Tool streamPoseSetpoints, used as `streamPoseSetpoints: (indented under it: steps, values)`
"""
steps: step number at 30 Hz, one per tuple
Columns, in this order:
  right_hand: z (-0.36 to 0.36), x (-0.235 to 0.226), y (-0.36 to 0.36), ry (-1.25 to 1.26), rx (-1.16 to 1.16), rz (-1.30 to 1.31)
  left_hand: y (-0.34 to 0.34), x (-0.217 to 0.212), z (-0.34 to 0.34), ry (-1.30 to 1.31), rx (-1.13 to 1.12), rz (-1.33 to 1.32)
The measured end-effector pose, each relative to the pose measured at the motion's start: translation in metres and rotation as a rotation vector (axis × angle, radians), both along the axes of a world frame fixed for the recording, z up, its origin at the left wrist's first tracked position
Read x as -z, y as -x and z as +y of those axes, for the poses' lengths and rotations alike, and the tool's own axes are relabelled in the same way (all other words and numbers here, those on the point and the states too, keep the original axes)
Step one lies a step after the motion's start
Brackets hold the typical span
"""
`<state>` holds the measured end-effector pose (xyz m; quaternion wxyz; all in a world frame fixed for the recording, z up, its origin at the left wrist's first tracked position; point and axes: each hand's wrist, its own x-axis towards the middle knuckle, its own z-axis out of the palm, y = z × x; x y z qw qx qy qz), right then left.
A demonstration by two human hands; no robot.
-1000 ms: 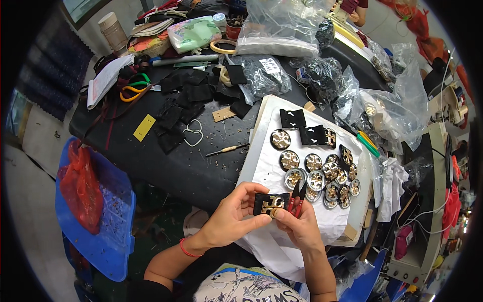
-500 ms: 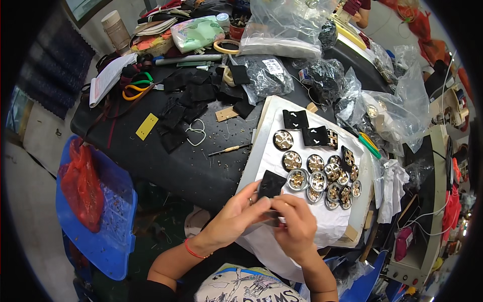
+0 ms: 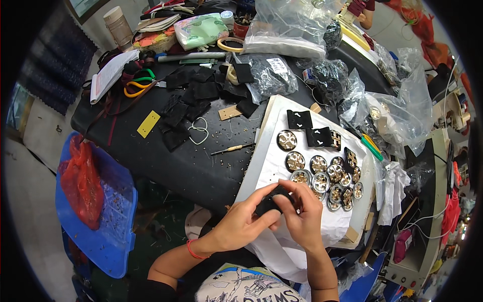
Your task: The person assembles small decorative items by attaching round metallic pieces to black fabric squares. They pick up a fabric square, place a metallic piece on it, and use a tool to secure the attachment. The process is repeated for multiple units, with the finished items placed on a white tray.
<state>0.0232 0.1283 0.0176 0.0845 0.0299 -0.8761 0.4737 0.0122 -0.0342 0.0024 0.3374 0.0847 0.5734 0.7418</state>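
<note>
Both my hands hold a small black fabric piece (image 3: pixel 267 203) over the near edge of a white paper-covered board (image 3: pixel 269 166). My left hand (image 3: pixel 246 221) has its fingers closed on the left side of the piece. On the other side, my right hand (image 3: pixel 305 211) pinches it, thumb bent over the top. Whatever lies inside or under the fabric is hidden by my fingers. Just beyond them sit several round buckles with gold-coloured centres and black or silver rims, such as a black-rimmed round buckle (image 3: pixel 287 140). Two flat black pieces with small white slits, one a black slitted piece (image 3: pixel 300 120), lie at the board's far side.
Left of the board, a wooden-handled awl (image 3: pixel 233 149) and a yellow template (image 3: pixel 148 124) lie on the black table (image 3: pixel 201 171). Black fabric scraps (image 3: pixel 206 90) are piled farther back. Clear plastic bags (image 3: pixel 287 30) crowd the far side. A blue tray (image 3: pixel 118 211) with a red bag stands lower left.
The black fabric piece, upright above my fingers before, is now lower and folded between both hands. My right hand has shifted up and closed over it. The view has moved slightly.
</note>
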Motion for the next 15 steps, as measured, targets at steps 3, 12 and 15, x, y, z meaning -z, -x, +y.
streamPoseSetpoints:
  steps: [3,12,15]
  values:
    - [0.001,0.004,-0.001,0.033,0.021,0.033,0.005,-0.002,0.002,-0.307,-0.056,-0.350]
    - [0.001,-0.006,-0.007,-0.144,-0.006,0.164,0.003,0.014,0.000,-0.392,-0.017,-0.413]
    - [0.010,-0.011,-0.005,-0.150,-0.093,0.094,-0.003,0.020,0.002,-0.355,-0.032,-0.334]
